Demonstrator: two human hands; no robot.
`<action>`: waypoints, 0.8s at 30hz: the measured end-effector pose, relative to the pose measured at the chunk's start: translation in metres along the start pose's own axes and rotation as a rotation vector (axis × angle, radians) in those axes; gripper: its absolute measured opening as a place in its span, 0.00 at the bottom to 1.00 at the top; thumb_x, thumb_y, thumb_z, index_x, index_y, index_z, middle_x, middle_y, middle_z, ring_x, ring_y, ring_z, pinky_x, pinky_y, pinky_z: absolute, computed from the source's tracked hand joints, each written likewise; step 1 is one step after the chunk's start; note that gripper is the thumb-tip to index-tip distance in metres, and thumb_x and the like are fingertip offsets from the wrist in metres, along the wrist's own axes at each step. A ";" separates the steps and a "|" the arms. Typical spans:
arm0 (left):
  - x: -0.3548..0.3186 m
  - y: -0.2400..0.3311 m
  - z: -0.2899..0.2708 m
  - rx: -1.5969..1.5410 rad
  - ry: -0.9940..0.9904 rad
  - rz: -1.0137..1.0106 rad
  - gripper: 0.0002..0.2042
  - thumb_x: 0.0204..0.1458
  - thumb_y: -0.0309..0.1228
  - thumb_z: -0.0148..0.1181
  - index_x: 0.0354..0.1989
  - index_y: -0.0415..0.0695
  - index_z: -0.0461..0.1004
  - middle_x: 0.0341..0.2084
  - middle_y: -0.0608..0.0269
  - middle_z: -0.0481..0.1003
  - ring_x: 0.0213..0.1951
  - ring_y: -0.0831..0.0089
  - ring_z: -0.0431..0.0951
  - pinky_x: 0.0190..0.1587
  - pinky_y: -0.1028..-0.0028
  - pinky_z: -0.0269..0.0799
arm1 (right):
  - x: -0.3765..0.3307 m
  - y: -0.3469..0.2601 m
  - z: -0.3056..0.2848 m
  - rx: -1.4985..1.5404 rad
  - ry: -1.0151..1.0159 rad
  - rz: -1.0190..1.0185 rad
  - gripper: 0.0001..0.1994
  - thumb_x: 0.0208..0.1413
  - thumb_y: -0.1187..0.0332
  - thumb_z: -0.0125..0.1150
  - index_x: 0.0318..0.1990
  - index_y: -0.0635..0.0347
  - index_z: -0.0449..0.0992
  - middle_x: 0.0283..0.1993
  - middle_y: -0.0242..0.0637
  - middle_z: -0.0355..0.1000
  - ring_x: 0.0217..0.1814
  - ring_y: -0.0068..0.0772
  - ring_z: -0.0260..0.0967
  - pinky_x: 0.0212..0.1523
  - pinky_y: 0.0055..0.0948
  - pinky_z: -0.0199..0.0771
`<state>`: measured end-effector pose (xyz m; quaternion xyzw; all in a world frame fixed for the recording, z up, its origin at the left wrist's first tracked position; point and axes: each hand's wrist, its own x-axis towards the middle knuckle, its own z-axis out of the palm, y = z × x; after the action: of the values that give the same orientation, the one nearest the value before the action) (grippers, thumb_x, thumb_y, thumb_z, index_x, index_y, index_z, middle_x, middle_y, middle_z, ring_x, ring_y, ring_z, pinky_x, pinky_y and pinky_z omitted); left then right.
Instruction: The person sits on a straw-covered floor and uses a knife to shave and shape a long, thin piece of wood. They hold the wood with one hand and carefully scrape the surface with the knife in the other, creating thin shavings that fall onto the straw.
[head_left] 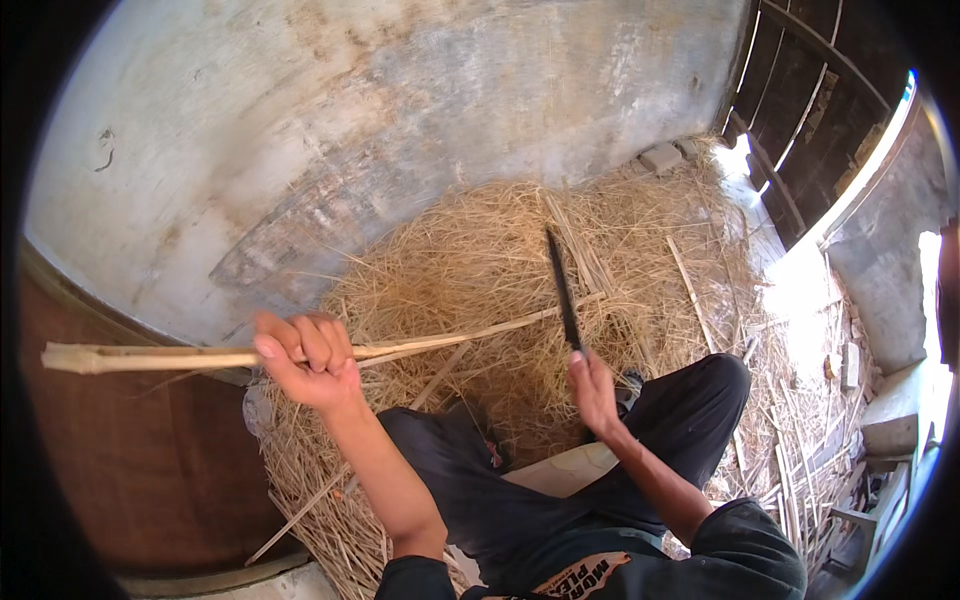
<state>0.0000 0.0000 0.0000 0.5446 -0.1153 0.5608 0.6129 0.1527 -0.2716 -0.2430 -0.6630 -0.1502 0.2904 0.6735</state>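
Note:
My left hand (312, 358) is closed in a fist round a long pale bamboo strip (190, 358). One thick end of the strip sticks out to the left, and its thin length runs right across the straw, passing behind or against the blade. In my right hand (592, 395) is a dark machete (562, 285), its long blade pointing up and away from me. The fingers wrap its handle, which is mostly hidden. The blade crosses the strip near its right end; whether they touch I cannot tell.
A heap of straw-like shavings (450, 245) lies before me against a stained wall (330, 130). Loose strips (690, 285) are scattered on it. At the left is a brown panel (150, 460); at the far right stand dark wooden slats (800, 110). A brick (850, 366) lies at right.

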 end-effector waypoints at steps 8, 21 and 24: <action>-0.002 0.003 0.013 -0.132 -0.179 0.039 0.22 0.76 0.44 0.43 0.26 0.53 0.53 0.09 0.75 0.53 0.09 0.83 0.46 0.11 0.77 0.44 | -0.016 -0.017 0.007 -0.485 -0.113 -0.083 0.21 0.74 0.54 0.53 0.41 0.68 0.72 0.26 0.53 0.68 0.28 0.47 0.70 0.35 0.46 0.70; 0.021 0.026 0.034 0.306 0.637 0.007 0.27 0.72 0.50 0.53 0.22 0.56 0.51 0.13 0.78 0.47 0.14 0.84 0.45 0.17 0.76 0.39 | 0.002 0.046 0.034 -0.667 -0.039 -0.182 0.16 0.74 0.57 0.51 0.48 0.65 0.70 0.27 0.58 0.75 0.32 0.66 0.77 0.33 0.57 0.72; 0.021 0.068 0.034 0.278 0.661 0.098 0.26 0.72 0.49 0.53 0.22 0.55 0.52 0.14 0.78 0.47 0.14 0.84 0.44 0.15 0.77 0.41 | 0.027 0.051 0.027 -0.742 0.044 -0.139 0.16 0.74 0.56 0.52 0.48 0.63 0.69 0.27 0.59 0.75 0.31 0.67 0.77 0.32 0.59 0.74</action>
<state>-0.0326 -0.0305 0.0652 0.4059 0.1404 0.7456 0.5095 0.1478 -0.2364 -0.2959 -0.8562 -0.2753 0.1552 0.4088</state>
